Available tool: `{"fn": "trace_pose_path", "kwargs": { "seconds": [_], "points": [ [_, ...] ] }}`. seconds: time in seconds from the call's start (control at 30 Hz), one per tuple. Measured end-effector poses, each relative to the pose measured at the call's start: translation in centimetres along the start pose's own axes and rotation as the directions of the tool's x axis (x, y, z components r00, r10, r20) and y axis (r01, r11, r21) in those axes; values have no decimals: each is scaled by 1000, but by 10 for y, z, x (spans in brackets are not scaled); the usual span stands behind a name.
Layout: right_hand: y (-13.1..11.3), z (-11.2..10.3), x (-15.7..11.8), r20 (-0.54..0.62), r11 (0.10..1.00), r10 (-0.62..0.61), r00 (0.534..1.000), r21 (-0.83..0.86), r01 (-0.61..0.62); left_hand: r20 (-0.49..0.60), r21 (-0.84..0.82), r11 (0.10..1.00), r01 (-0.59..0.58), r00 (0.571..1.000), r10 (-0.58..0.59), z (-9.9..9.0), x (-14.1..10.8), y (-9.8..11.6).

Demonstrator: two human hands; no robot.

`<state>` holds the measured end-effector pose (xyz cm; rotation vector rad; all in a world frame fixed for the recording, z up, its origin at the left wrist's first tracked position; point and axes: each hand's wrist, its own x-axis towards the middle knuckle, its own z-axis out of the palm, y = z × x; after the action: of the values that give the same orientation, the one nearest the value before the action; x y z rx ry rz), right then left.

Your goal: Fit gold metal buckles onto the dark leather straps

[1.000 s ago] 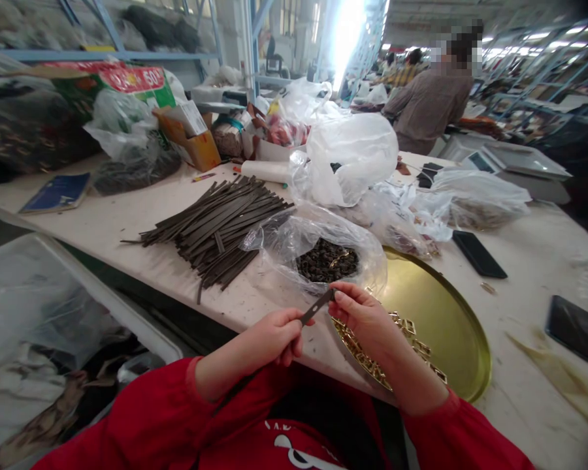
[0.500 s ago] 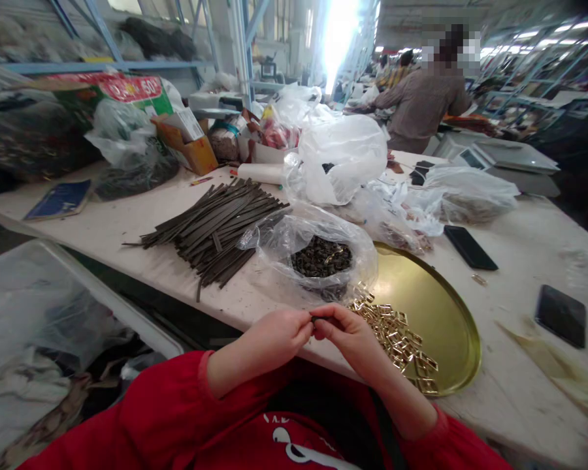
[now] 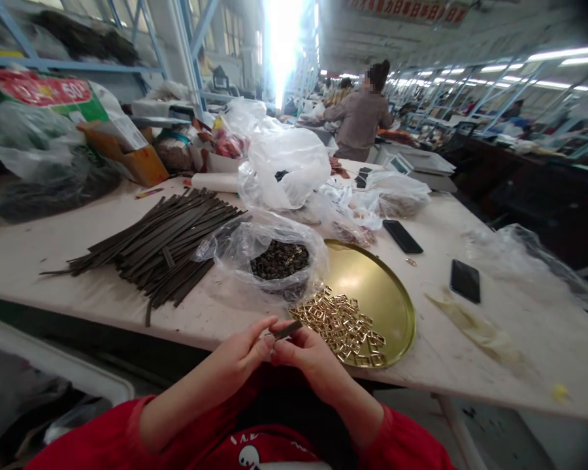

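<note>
My left hand (image 3: 249,352) and my right hand (image 3: 306,356) meet at the table's front edge, both closed. Between their fingertips is a dark strip (image 3: 290,328), with one end sticking out over my right fingers; its other end is hidden. Just beyond my right hand, many gold-coloured metal buckles (image 3: 340,323) lie on a round gold tray (image 3: 379,297). An open clear plastic bag (image 3: 225,251) behind my hands holds small dark pieces (image 3: 279,260). Left of it spreads a pile of long dark strips (image 3: 151,245).
Two phones (image 3: 402,237) (image 3: 465,281) and a yellowish piece of film (image 3: 475,326) lie to the right. White plastic bags (image 3: 289,163) and an orange carton (image 3: 144,160) stand at the back. A person (image 3: 357,121) works farther off.
My view has turned to the right. Both hands remain together, and the dark strip now shows sticking out from the fingers, where before only a small dark bit was visible.
</note>
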<state>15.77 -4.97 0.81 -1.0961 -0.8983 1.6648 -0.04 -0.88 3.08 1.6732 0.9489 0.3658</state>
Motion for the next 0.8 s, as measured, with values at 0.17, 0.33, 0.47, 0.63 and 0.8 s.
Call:
{"fn": "trace_pose_path", "kwargs": {
  "seconds": [0.17,0.33,0.47,0.63,0.8],
  "points": [
    [-28,-70,15,-149,526,-310,939,-849,39,-86,-1,997,81,993,-81,-5,9,-3],
    [-45,-115,58,-211,176,-316,925,-971,-161,-138,-22,989,147,979,-148,5,24,-3],
    [-42,-122,79,-194,199,-243,950,-969,-147,-77,-24,981,191,978,-192,6,31,-5],
    [-44,-129,68,-242,322,-251,937,-934,-155,-22,-35,976,215,976,-215,4,37,-1],
    [-46,-103,32,-253,732,-116,960,-675,-90,-99,26,999,38,994,-36,5,47,12]
  ]
}}
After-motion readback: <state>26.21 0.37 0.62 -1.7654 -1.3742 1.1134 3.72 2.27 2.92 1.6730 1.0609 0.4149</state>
